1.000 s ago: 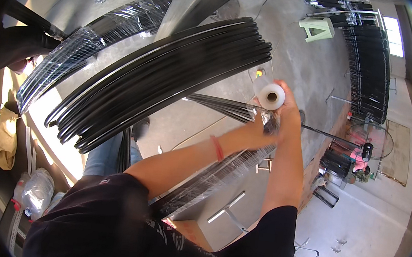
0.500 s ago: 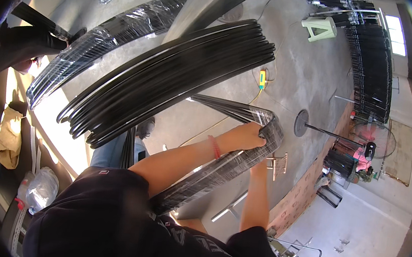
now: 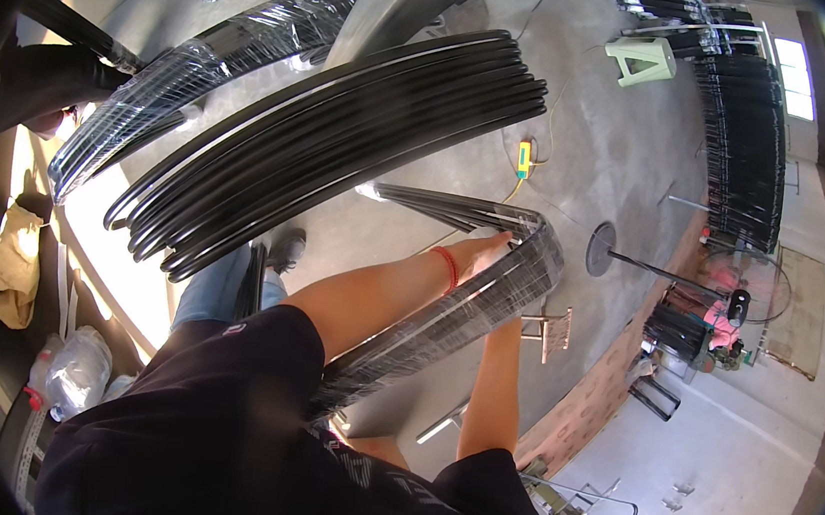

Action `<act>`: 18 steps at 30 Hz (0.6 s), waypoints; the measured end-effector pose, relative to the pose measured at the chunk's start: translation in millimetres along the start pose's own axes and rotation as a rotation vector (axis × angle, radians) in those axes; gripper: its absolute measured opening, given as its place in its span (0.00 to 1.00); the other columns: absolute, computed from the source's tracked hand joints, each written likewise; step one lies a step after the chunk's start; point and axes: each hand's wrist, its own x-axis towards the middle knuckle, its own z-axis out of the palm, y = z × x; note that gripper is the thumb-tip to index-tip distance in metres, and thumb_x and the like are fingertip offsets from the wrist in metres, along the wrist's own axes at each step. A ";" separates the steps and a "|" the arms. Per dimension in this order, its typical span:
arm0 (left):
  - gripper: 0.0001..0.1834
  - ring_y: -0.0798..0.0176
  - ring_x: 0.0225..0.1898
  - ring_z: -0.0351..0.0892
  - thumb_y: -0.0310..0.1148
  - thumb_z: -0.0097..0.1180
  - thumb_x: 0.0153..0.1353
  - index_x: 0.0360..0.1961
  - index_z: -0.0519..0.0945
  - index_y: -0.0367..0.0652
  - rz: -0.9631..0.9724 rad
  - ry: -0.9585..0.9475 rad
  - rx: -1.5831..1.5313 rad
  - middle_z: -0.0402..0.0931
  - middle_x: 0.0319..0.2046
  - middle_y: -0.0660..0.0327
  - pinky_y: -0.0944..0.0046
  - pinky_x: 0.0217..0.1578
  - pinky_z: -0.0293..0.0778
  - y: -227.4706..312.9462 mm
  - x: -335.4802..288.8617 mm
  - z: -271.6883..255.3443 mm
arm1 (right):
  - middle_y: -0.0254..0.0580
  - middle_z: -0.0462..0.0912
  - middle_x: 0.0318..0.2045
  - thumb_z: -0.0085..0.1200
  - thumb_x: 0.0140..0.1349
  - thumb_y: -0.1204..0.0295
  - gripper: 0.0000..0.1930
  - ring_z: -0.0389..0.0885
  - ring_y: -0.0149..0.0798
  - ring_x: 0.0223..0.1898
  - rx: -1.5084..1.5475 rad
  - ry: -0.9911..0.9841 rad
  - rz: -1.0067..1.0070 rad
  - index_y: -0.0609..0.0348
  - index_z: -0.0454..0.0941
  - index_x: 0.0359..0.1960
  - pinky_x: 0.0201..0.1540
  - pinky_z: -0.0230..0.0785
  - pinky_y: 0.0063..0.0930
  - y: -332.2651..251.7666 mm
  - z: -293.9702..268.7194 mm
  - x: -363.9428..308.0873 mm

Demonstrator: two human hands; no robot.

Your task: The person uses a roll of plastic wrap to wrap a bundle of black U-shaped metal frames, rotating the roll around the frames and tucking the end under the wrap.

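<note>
A long bundle of black tubes [image 3: 434, 335] wrapped in clear plastic is in front of the person, going from near the body to a bend on the far right. The left hand [image 3: 485, 257], with a red band [image 3: 449, 268] on its wrist, is by the left side of that bend. I cannot tell if its fingers are apart or clamped on something. The right arm [image 3: 495, 387] goes behind the bundle, which hides the right hand, so I cannot tell its state. A big stack of bare black tubes [image 3: 344, 145] is to the left. A pale green stool [image 3: 642, 62] is far off, to the right.
</note>
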 end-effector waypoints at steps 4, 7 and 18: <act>0.24 0.62 0.43 0.73 0.48 0.43 0.60 0.47 0.72 0.39 0.187 -0.125 0.282 0.74 0.43 0.54 0.62 0.43 0.69 2.2 1.5 -0.5 | 0.43 0.78 0.38 0.49 0.54 0.66 0.15 0.77 0.42 0.38 -0.022 0.007 -0.017 0.60 0.73 0.42 0.38 0.74 0.40 -2.3 -3.6 -0.1; 0.25 0.61 0.41 0.75 0.49 0.44 0.58 0.47 0.72 0.39 0.358 -0.138 0.490 0.74 0.42 0.53 0.60 0.41 0.70 3.6 -4.6 -0.2 | 0.43 0.78 0.38 0.48 0.54 0.67 0.15 0.77 0.42 0.38 -0.030 0.013 -0.033 0.60 0.73 0.42 0.38 0.74 0.40 -1.5 -5.8 0.8; 0.21 0.56 0.40 0.74 0.42 0.46 0.56 0.46 0.66 0.39 0.262 0.195 -0.500 0.72 0.37 0.55 0.56 0.44 0.70 13.6 -16.5 -12.6 | 0.40 0.78 0.29 0.47 0.54 0.73 0.09 0.75 0.33 0.33 -0.890 0.464 -0.278 0.64 0.77 0.34 0.34 0.68 0.26 -126.7 66.8 42.1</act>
